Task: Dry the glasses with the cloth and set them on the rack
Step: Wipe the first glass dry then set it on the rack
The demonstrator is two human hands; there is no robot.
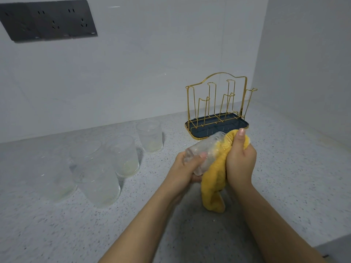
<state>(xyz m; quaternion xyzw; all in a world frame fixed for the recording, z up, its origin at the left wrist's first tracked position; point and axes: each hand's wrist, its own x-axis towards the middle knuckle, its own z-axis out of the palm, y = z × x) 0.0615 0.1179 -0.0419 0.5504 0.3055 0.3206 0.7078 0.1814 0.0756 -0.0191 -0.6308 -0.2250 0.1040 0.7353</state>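
Note:
My left hand [187,168] grips a clear textured glass [207,149] by its base, tilted with the mouth pointing up and to the right. My right hand [239,158] holds a yellow cloth [215,179] bunched against the glass's mouth; the cloth's tail hangs down toward the counter. Behind the hands stands a gold wire rack [218,103] on a dark blue tray [201,132], with no glass on its prongs. Several more clear glasses stand upright on the left: one far [150,135], one in the middle [123,154], one near [98,185].
The speckled grey counter [284,177] meets white walls behind and on the right. A dark socket panel [49,19] is on the back wall at the upper left. The counter's front edge shows at the lower right.

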